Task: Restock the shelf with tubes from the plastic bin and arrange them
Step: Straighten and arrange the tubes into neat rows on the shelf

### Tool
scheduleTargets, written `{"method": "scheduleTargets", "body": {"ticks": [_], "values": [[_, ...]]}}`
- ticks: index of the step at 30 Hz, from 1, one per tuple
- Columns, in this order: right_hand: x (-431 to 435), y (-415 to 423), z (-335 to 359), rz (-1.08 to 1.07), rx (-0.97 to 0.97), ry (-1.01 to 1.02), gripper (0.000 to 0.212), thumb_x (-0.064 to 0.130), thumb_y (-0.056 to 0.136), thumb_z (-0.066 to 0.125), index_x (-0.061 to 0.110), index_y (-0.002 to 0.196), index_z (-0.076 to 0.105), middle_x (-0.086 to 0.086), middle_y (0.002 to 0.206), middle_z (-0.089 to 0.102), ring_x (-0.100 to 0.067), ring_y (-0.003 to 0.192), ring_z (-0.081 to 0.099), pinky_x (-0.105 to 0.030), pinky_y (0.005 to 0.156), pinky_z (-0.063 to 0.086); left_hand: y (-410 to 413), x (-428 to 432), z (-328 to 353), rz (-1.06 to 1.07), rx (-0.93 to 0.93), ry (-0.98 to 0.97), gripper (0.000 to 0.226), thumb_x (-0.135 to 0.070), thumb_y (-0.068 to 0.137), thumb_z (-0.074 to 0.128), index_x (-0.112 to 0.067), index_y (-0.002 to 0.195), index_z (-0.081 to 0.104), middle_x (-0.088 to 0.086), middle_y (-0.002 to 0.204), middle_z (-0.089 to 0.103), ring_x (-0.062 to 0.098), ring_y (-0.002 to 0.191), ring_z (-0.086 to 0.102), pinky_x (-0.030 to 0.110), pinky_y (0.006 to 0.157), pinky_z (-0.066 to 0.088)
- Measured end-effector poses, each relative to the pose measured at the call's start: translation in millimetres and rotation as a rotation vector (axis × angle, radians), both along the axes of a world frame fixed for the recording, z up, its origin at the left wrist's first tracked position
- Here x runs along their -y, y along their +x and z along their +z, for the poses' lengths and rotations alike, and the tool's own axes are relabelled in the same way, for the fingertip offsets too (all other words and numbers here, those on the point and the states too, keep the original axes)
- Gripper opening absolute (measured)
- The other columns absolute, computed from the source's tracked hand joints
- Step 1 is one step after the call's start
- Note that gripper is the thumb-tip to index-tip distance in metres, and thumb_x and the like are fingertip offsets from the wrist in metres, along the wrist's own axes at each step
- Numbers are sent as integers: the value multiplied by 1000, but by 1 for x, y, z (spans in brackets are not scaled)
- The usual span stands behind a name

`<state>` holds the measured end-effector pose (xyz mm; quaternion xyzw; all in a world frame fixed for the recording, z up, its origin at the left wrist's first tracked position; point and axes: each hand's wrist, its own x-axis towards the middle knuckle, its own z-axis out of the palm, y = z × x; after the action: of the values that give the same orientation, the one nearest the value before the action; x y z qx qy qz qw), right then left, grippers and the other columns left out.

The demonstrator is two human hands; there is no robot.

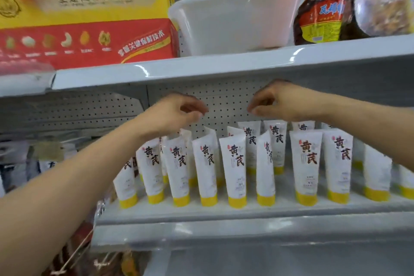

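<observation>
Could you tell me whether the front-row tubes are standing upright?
Mostly upright: the tubes stand on their yellow caps on the shelf, several leaning slightly.

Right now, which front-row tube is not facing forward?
The tube below the right hand, left of the widest gap: it is twisted, label turned left; the others face front.
</observation>
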<state>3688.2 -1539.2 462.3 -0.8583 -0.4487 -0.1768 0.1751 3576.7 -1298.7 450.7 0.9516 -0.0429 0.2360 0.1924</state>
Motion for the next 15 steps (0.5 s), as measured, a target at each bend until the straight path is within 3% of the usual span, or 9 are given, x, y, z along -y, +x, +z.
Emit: {"method": "scheduleTargets", "body": {"ticks": [4, 6, 9, 12, 15], "values": [[-33, 15, 10, -36, -108, -119, 20, 34, 90, 62, 19, 95, 76, 8, 96, 75, -7, 87, 68, -25, 85, 53, 37, -13, 10, -60, -172, 170, 28, -14, 92, 62, -31, 113, 67, -17, 118, 65, -2, 111, 57, 10, 90, 40], [-49, 23, 11, -44, -174, -184, 23, 36, 91, 62, 18, 87, 74, 5, 86, 75, -10, 80, 69, -22, 77, 53, 52, -18, 11, -64, -256, 222, 32, -12, 91, 64, -32, 115, 68, -22, 119, 60, -6, 110, 52, 8, 91, 34], [-69, 31, 13, -83, -248, -328, 30, 39, 89, 65, 11, 93, 73, 1, 82, 75, -12, 74, 69, -17, 65, 48, 74, -23, 9, -66, -362, 293, 35, -13, 86, 70, -34, 115, 69, -25, 119, 59, -4, 113, 49, 15, 97, 31], [-82, 35, 13, -137, -242, -476, 35, 41, 81, 72, 7, 86, 74, 2, 74, 74, -11, 65, 65, -19, 63, 46, 89, -26, 5, -114, -441, 279, 36, -13, 84, 73, -24, 118, 69, -13, 123, 65, -1, 112, 54, 15, 98, 34], [-92, 39, 10, -127, -207, -546, 27, 36, 78, 76, 10, 74, 71, 1, 68, 67, -13, 64, 61, -22, 63, 47, 100, -31, -1, -175, -411, 226, 27, -15, 84, 74, -16, 110, 73, -8, 112, 72, -1, 98, 63, 7, 85, 44]]}}
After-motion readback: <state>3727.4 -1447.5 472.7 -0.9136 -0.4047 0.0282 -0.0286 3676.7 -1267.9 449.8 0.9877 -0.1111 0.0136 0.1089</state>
